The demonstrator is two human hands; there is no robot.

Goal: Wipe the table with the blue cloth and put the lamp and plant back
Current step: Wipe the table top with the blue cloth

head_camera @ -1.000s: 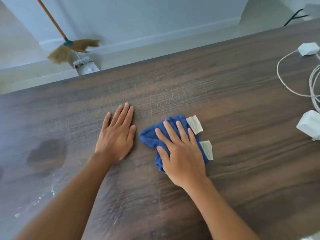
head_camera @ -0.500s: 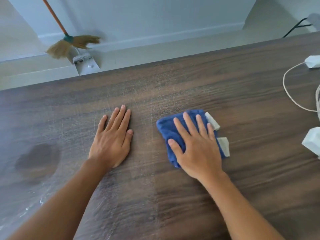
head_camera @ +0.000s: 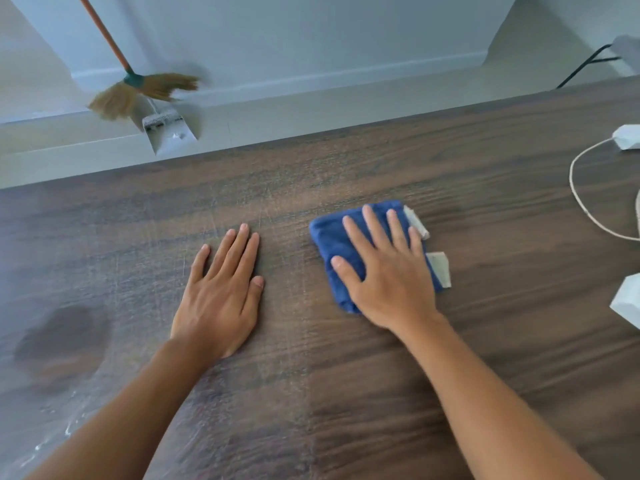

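Note:
A folded blue cloth point(head_camera: 329, 237) with two white tags lies on the dark wooden table point(head_camera: 346, 174), right of centre. My right hand point(head_camera: 388, 271) presses flat on top of it, fingers spread and pointing away from me. My left hand point(head_camera: 221, 289) rests flat and empty on the bare wood a hand's width to the left of the cloth. Neither lamp nor plant is in view.
A dark damp patch point(head_camera: 62, 337) and white smears point(head_camera: 65, 427) mark the table at the near left. White adapters point(head_camera: 627, 136) point(head_camera: 627, 299) with a white cable point(head_camera: 585, 209) lie at the right edge. A broom point(head_camera: 138, 88) and dustpan point(head_camera: 169, 129) stand on the floor beyond the table.
My right hand has slid the blue cloth to the right, away from my left hand. The left hand has stayed flat in the same spot.

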